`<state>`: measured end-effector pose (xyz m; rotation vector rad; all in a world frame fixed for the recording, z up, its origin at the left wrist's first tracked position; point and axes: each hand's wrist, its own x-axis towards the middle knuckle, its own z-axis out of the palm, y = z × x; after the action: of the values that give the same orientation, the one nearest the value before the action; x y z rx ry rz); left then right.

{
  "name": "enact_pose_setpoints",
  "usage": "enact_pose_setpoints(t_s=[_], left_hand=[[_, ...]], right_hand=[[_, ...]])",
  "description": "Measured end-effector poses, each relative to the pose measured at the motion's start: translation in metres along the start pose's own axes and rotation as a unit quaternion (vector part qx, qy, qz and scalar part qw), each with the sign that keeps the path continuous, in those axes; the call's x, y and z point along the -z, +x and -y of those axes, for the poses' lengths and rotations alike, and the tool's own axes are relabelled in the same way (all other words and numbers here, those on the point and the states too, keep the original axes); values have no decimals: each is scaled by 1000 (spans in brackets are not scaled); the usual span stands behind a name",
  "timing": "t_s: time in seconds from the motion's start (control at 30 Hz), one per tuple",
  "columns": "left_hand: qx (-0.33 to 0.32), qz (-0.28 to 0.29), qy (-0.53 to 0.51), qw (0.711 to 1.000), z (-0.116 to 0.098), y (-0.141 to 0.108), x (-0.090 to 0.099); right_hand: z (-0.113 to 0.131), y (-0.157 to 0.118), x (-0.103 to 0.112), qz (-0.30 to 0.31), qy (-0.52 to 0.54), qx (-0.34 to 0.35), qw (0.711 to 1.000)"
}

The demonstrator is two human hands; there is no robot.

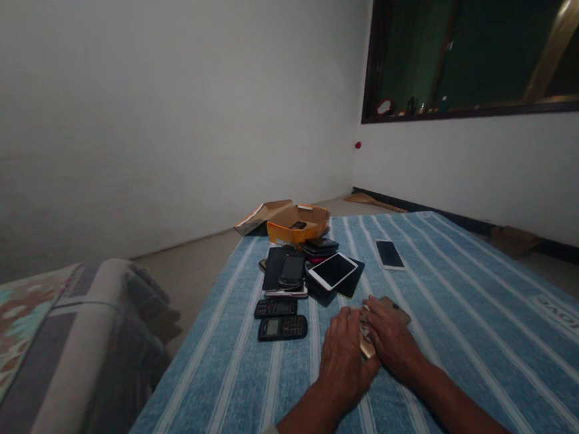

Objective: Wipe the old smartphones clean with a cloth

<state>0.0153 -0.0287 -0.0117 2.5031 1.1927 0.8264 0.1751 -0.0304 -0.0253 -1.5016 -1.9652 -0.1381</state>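
My left hand [345, 353] and my right hand [392, 336] are close together over the blue striped cloth [462, 370]. Between them, a pale gold phone-like object [367, 349] shows, mostly covered by my fingers, which are curled round it. Past my right hand's fingers lies a grey phone [397, 310], partly hidden. Left of my hands, two black keypad phones [282, 328] lie one behind the other. Beyond them is a pile of dark phones and a white-framed phone [334, 271] with a dark screen.
A white phone [389, 254] lies alone at the right. An orange box [299, 224] with a small dark item inside stands at the far end, its lid [264, 215] beside it. At the left is a covered bed or seat [93, 339]. A dark window is at upper right.
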Motion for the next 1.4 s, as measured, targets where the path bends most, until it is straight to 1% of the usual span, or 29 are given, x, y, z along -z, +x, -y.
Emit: enact_pose_setpoints(t_s=[0.1,0.17,0.23,0.33,0.47,0.57,0.63,0.7,0.83,0.93,1.03,1.13,1.2,1.3,1.4], left_hand=[[18,16,7,1000,3,-2,-4],[19,19,7,1000,4,-3,-6],[15,17,7,1000,6,-3,-7],[8,8,8,1000,9,-4,-9],[-10,-18,11,1000,12,-3,-14],[-27,-39,10,999,13,-2,-15],[-25,-39,7,999,11,0,-12],[-19,-31,0,999,8,1,-8],[-3,-7,-14,1000,3,3,1],[1,-7,-10,1000,2,3,3],[-11,-20,-6,1000,5,3,-1],[-20,-34,-6,999,10,2,-6],[-24,-42,-4,999,12,1,-8],[-20,-39,-2,999,11,1,-8],[-10,-23,-11,1000,6,2,-2]], right_hand=[[-9,2,3,-14,-43,-28,999],[-12,2,5,-18,-76,-53,996],[-12,1,5,-20,-94,-64,993],[-2,-3,4,-17,-69,-33,997],[16,-3,7,37,26,25,999],[21,1,11,70,63,33,995],[20,5,13,81,62,26,994],[15,9,13,80,46,18,996],[2,14,14,49,-12,-19,999],[-1,15,14,34,-42,-44,998],[5,13,14,44,-28,-29,998],[15,10,13,83,29,18,996],[18,9,14,99,55,36,993],[16,11,17,89,47,22,995],[9,15,20,75,13,-2,997]])
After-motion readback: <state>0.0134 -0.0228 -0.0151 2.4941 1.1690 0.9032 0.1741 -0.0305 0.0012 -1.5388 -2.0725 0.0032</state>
